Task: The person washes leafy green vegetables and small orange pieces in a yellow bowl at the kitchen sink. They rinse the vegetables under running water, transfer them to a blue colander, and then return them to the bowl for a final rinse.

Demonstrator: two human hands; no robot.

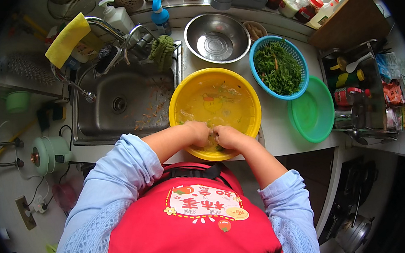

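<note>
Both my hands are dipped in a yellow plastic basin (256,109) of water, near its front side. My left hand (197,133) is curled, with its fingertips turned inward and partly hidden. Close beside it, almost touching, my right hand (226,137) is also curled, knuckles up. Whether either hand grips something cannot be made out. Small green bits float in the water, and a printed cartoon shows on the basin's bottom. Beyond the basin stands a stainless steel bowl (215,42) with nothing seen in it. Leafy greens (278,66) fill a blue plastic colander (304,65) at the right.
A green plastic basin (310,110) sits partly under the colander's edge. To the left is a steel sink (98,124) strewn with orange-brown scraps, below a faucet (104,25) draped with a yellow cloth (68,40). A rack (360,115) of seasonings stands far right.
</note>
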